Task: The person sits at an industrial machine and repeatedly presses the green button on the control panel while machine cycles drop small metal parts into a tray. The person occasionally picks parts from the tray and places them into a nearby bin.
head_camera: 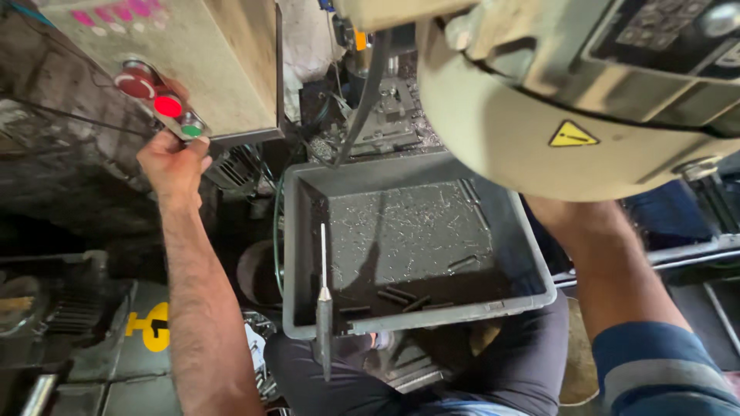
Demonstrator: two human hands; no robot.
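Observation:
My left hand (pixel 173 162) is raised to the underside of a beige control box (pixel 208 62), at a button strip with a red mushroom button (pixel 137 82), a lit red button (pixel 168 105) and a green button (pixel 192 129). It touches the strip beside the green button, and its fingertips are hidden. My right forearm (pixel 609 262) runs up behind the cream machine head (pixel 539 131), which hides my right hand. Below sits a grey plastic bin (pixel 532 296) holding metal chips and several dark rods (pixel 408 299). A long metal tool (pixel 324 308) leans over its front rim.
A vise and machine table with chips (pixel 389 115) lie beyond the bin. A black cable (pixel 362 100) hangs down towards the bin. The head carries a yellow warning triangle (pixel 572 135) and a keypad panel (pixel 663 27). There is a yellow mark (pixel 154 327) on the floor at lower left.

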